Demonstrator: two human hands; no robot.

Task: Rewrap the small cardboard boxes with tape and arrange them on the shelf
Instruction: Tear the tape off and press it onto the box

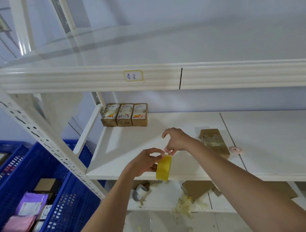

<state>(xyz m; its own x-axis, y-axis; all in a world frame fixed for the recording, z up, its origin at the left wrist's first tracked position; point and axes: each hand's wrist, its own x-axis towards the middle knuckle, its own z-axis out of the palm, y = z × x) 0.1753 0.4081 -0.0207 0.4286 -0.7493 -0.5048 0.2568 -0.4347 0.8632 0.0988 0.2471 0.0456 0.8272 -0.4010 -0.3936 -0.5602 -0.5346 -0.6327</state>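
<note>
A stockroom or small warehouse: white slotted-steel shelving (43,139) with a handwritten label (133,75) on its beam, taped cardboard boxes (124,114) at the far left, blue plastic crates (64,200) of packaged goods at near left.

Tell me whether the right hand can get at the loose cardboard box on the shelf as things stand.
Probably yes, once it lets go: the right hand is picking at the tape roll held by the left hand. The cardboard box lies just beyond the right wrist, with nothing between.
</note>
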